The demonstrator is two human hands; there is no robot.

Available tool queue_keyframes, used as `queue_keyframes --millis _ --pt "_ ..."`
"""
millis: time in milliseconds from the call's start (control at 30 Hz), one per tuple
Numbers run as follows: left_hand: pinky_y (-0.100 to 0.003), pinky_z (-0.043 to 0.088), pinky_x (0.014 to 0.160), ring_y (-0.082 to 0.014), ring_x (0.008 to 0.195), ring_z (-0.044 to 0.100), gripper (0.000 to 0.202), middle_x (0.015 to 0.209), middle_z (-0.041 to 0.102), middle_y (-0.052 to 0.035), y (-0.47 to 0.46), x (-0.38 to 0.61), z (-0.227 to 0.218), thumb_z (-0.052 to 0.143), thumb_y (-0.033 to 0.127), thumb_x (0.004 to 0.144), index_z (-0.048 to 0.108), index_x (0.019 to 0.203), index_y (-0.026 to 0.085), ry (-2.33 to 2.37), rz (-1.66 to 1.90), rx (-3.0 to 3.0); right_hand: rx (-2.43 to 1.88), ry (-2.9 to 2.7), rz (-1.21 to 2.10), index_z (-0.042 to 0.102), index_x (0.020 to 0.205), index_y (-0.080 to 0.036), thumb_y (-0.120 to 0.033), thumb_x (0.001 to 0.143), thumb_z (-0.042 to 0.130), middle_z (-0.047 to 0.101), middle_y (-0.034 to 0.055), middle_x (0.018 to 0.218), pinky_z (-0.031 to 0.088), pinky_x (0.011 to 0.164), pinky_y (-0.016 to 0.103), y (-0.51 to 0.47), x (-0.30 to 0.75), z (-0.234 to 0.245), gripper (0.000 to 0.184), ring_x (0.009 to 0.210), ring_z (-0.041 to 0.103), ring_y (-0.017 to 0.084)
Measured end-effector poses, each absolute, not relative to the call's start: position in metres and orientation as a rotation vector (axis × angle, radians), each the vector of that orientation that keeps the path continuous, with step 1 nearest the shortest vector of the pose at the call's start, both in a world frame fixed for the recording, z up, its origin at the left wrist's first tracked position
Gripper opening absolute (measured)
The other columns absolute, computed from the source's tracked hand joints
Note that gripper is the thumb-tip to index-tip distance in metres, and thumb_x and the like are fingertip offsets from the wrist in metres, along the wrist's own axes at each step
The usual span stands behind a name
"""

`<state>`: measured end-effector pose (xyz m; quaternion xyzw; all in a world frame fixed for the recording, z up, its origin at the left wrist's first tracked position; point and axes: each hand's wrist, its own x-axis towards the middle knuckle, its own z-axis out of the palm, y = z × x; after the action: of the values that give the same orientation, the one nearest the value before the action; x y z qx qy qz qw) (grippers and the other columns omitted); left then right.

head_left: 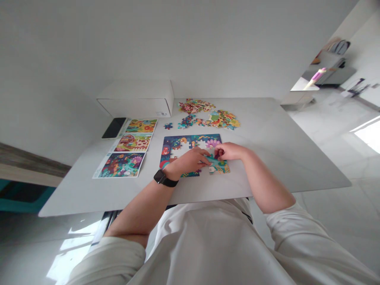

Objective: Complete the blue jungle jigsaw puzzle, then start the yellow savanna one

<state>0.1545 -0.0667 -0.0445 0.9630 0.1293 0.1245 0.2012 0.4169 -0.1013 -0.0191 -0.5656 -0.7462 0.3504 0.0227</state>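
A partly assembled jigsaw puzzle (184, 140) with a dark blue border and bright animal pictures lies flat on the table. White gaps show in its middle and along its lower edge. My left hand (191, 160), with a black watch on the wrist, rests across the puzzle, fingers stretched to the right and touching its surface. At the puzzle's right side, my right hand (228, 151) is closed in a pinch, fingertips down on a small dark puzzle piece (219, 156). The fingers partly cover that piece.
Heaps of loose pieces (224, 119) lie beyond the puzzle, with a single blue piece (168, 126) apart. To the left are picture sheets (121, 164) and a black phone (114, 128). A white box (135, 107) stands against the wall at the back of the table (276, 158).
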Motion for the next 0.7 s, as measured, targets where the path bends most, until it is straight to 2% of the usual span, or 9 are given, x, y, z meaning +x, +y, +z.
queue_keyframes --millis 267,400,533,600,700 --pt "-0.04 0.047 0.113 -0.0236 0.122 0.069 0.023 0.134 0.075 -0.0056 -0.068 0.154 -0.045 0.066 0.022 0.099 0.086 0.108 0.031 0.413 0.346 2.693 -1.774 -2.281 1.072 0.078 0.102 -0.022 -0.016 0.077 0.078 0.077 -0.0002 0.091 0.045 0.069 0.024 -0.101 0.416 -0.021 0.025 0.077 0.067 0.015" --pt "-0.04 0.046 0.112 -0.0252 0.121 0.068 0.021 0.133 0.074 -0.0075 -0.074 0.156 -0.04 0.068 0.038 0.101 0.083 0.11 0.027 0.441 0.364 2.695 -1.754 -2.294 1.05 0.077 0.102 -0.022 -0.016 0.077 0.078 0.077 -0.0001 0.089 0.046 0.07 0.024 -0.101 0.415 -0.021 0.025 0.077 0.068 0.016" --pt "-0.046 0.046 0.11 -0.0324 0.124 0.064 0.054 0.134 0.07 -0.0127 -0.09 0.164 -0.037 0.078 0.063 0.088 0.075 0.122 0.022 0.569 0.38 2.755 -1.769 -2.283 1.034 0.076 0.1 -0.022 -0.015 0.078 0.078 0.077 0.0006 0.09 0.046 0.069 0.024 -0.102 0.414 -0.021 0.023 0.079 0.069 0.017" --pt "-0.047 0.046 0.11 -0.0346 0.126 0.061 0.064 0.138 0.067 -0.0147 -0.097 0.168 -0.038 0.079 0.064 0.085 0.07 0.13 0.021 0.613 0.343 2.799 -1.77 -2.269 1.055 0.076 0.1 -0.022 -0.016 0.08 0.077 0.078 0.0007 0.09 0.047 0.069 0.024 -0.102 0.415 -0.023 0.021 0.079 0.069 0.017" --pt "-0.049 0.045 0.11 -0.0357 0.127 0.06 0.065 0.141 0.064 -0.0155 -0.102 0.171 -0.041 0.079 0.061 0.086 0.065 0.136 0.021 0.635 0.292 2.846 -1.753 -2.242 1.072 0.075 0.1 -0.022 -0.018 0.084 0.075 0.078 0.0011 0.091 0.048 0.071 0.025 -0.1 0.416 -0.028 0.016 0.082 0.07 0.017"
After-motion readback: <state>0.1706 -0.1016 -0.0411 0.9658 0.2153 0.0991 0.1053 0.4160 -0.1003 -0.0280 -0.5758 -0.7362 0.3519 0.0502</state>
